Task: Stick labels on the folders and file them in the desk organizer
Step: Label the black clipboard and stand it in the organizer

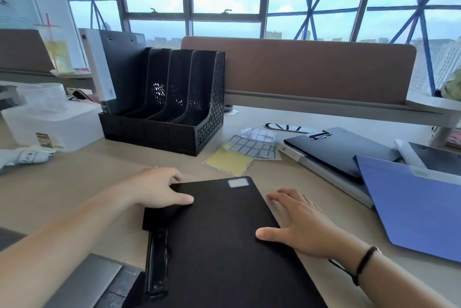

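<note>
Tabletop (74, 183) by window: black folder (219, 245) at 6 o'clock already has label (238, 182), left hand (159, 190) gripping its edge, right hand (299, 223) flat w/ straight fingers; label sheets (239, 155) 12 o'clock, other folders (411, 205) 2 o'clock unlabelled, desk organizer (169, 108) 11 o'clock w/ 3 slots free.

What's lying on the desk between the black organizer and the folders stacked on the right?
The label sheets, partly peeled, lie there in the head view.
</note>
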`<control>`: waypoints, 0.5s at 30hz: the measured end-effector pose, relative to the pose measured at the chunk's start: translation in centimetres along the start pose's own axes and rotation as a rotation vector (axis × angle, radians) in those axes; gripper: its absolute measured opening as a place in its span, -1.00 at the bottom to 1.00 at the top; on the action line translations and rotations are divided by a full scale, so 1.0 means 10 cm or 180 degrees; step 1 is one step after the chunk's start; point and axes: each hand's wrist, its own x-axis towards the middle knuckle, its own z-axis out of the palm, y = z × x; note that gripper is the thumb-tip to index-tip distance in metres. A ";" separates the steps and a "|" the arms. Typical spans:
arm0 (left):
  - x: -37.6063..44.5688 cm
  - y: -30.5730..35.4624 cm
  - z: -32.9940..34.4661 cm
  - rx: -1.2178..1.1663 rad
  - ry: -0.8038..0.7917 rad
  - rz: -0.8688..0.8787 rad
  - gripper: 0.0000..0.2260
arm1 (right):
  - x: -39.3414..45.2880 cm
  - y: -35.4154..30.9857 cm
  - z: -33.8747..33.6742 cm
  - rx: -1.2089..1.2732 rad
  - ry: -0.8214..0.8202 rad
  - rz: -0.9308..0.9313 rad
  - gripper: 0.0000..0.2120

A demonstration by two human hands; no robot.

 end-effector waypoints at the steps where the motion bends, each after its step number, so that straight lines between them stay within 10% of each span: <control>1: 0.00 -0.01 -0.04 -0.0251 -0.0096 -0.0042 -0.40 | 0.00 -0.01 0.00 -0.0003 0.0008 0.0015 0.03; 5: 0.01 -0.09 -0.18 -0.1094 -0.0119 -0.0065 -0.55 | -0.02 -0.08 0.00 0.0073 0.0102 0.0206 0.15; 11: -0.10 0.03 -0.43 -0.1469 0.0494 0.0423 -0.69 | -0.05 -0.26 -0.02 0.1827 0.0300 0.0214 -0.69; 15: -0.20 0.03 -0.63 -0.1620 0.0988 0.0616 -0.75 | -0.05 -0.48 -0.17 0.3546 0.0332 0.0465 -0.82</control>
